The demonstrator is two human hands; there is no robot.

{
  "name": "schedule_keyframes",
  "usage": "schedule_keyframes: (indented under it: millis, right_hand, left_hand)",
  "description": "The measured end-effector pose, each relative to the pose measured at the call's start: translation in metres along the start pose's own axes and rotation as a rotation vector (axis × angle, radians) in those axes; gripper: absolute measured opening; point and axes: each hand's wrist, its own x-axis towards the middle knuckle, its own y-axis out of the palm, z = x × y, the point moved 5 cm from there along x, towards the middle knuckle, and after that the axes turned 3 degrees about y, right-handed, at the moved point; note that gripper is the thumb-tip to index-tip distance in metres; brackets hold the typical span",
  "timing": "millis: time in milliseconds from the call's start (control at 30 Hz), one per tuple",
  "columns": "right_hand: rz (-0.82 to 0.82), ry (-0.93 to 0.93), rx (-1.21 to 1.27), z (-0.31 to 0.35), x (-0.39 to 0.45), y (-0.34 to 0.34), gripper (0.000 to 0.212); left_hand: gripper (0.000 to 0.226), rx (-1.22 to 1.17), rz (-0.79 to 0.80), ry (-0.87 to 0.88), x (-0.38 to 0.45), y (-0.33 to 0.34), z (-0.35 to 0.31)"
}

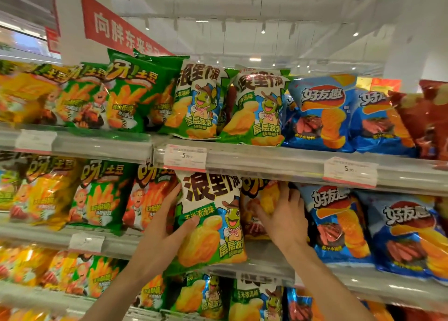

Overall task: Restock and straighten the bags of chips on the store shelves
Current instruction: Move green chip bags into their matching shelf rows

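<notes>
A green and white turtle chip bag (213, 221) stands upright on the second shelf (266, 269). My left hand (167, 226) grips its left edge, thumb across the front. Behind and to its right sits an orange-yellow chip bag (259, 199). My right hand (283, 214) presses flat against that bag with fingers spread, touching but not closed around it. Two matching turtle bags (201, 102) stand on the top shelf (278, 160) directly above.
Blue chip bags (337, 223) fill the second shelf to the right, green and red fry bags (101, 197) to the left. White price tags (185, 158) hang on the shelf rails. More bags (201, 296) fill the shelf below. A red banner (114, 27) hangs overhead.
</notes>
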Motion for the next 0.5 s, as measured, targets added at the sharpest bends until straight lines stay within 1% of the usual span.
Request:
schedule_keyframes:
  millis: [67, 167, 333, 500]
  right_hand:
    - [-0.006, -0.010, -0.046, 0.003, 0.002, -0.003, 0.090]
    - [-0.026, -0.029, -0.035, -0.003, 0.000, -0.011, 0.088]
    - [-0.020, -0.095, -0.073, -0.021, -0.006, -0.032, 0.090]
    - [-0.017, -0.068, -0.009, -0.053, -0.017, -0.066, 0.088]
  left_hand:
    - [0.073, 0.013, -0.003, 0.017, 0.000, 0.001, 0.003]
    - [0.070, 0.010, 0.015, 0.045, -0.001, 0.007, 0.004]
    - [0.071, -0.012, 0.035, 0.033, 0.002, 0.020, 0.008]
    - [0.071, 0.060, 0.047, 0.059, 0.005, 0.047, 0.000]
